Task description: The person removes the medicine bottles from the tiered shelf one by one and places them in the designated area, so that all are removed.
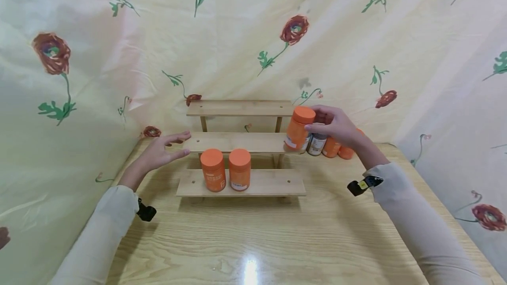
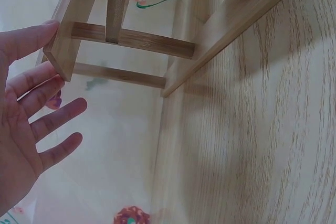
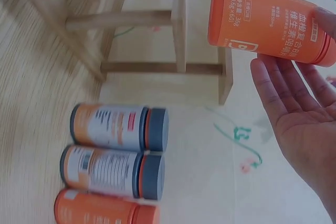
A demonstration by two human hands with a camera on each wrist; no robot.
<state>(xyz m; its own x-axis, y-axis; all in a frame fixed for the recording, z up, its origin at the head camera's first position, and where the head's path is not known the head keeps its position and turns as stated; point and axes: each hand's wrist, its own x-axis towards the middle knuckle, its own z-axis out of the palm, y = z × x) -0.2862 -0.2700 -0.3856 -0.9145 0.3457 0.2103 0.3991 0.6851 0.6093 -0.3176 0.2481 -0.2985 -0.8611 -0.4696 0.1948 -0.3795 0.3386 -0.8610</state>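
My right hand (image 1: 336,126) grips an orange vitamin bottle (image 1: 296,131) at the right end of the middle tier of a wooden stepped rack (image 1: 237,142). In the right wrist view the bottle (image 3: 257,24) shows white printed lettering, with fingers and thumb around its capped end. The bottle is slightly tilted; whether its base touches the board I cannot tell. At the rack's left end, my left hand (image 1: 160,151) pinches the middle board between thumb and fingers, other fingers spread (image 2: 60,114). Two orange bottles, one left (image 1: 214,173) and one right (image 1: 240,173), stand upright on the lowest tier.
Behind my right hand, a row of bottles stands on the table: dark-capped ones (image 1: 317,145) and orange ones (image 1: 331,147). The wooden table (image 1: 253,236) extends in front of the rack. A flowered cloth (image 1: 237,34) hangs behind and at both sides.
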